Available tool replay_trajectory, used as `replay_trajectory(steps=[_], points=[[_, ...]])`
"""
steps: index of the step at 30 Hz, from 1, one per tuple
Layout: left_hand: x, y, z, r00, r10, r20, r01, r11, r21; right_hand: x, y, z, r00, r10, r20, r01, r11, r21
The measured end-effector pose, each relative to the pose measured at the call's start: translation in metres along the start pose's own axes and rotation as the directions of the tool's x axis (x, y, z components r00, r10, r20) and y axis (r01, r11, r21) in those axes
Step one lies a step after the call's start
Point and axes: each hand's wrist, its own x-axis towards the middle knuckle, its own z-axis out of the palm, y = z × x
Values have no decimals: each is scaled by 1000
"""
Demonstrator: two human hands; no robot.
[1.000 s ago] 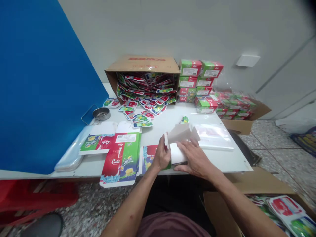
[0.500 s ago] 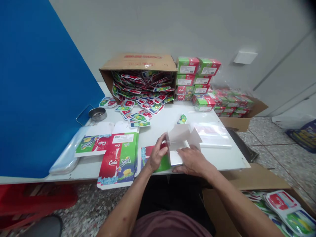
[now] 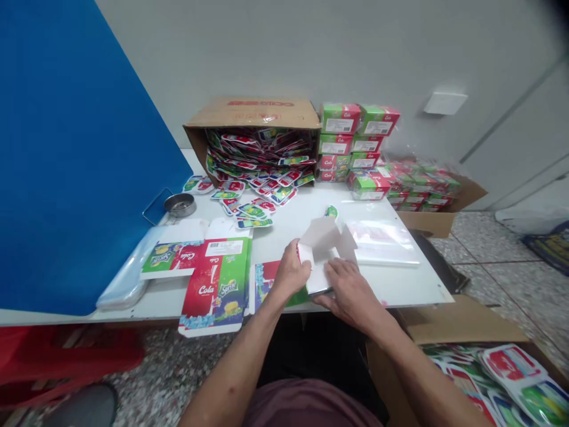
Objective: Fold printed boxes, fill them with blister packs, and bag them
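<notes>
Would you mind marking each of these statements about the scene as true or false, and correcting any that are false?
1. The left hand and right hand both touch the partly folded white-backed carton. True.
2. The flat carton blank on the table is printed with Cola and Sprite logos. True.
3. The metal dish sits on the floor. False: it sits on the white table.
4. The cardboard box on the table is empty. False: it is full of printed die-cut cards.
</notes>
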Motion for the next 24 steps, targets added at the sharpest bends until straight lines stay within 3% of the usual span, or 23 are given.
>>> replay_trajectory(steps=[2, 3, 5, 6, 7, 8, 9, 11, 12, 14, 20, 24], points=[[-1, 1, -1, 999, -31, 31, 32, 998, -57, -17, 6, -14, 975, -43, -218, 87, 977, 197], [-2, 2, -2, 997, -49, 63, 55, 993, -102, -22, 12, -22, 938, 8, -348, 105, 946, 306], [-4, 5, -4, 988, -76, 132, 102, 973, -205, -22, 31, -34, 787, 265, -558, 85, 848, 523], [-5, 5, -4, 984, -85, 153, 121, 962, -244, -16, 42, -36, 693, 422, -584, 56, 777, 627], [-6, 6, -4, 983, -92, 157, 132, 955, -266, -7, 54, -35, 633, 548, -548, 40, 683, 729], [-7, 5, -4, 985, -97, 146, 134, 953, -272, 4, 65, -30, 657, 619, -430, 15, 560, 828], [-7, 4, -4, 987, -98, 126, 129, 955, -266, 16, 74, -23, 720, 636, -277, -49, 444, 894], [-7, 0, -4, 992, -91, 92, 111, 964, -241, 39, 85, -5, 849, 528, 0, -184, 295, 938], [-6, -2, -4, 992, -87, 91, 106, 966, -235, 47, 87, 4, 886, 457, 81, -223, 265, 938], [-3, -7, -5, 991, -72, 114, 98, 966, -238, 55, 86, 18, 914, 383, 132, -252, 283, 925], [6, -8, -6, 983, 27, 182, 32, 949, -314, 42, 88, 29, 903, 425, 52, -306, 555, 773], [5, -3, -4, 979, 69, 191, 8, 926, -378, 39, 96, 34, 915, 403, 26, -296, 628, 720]])
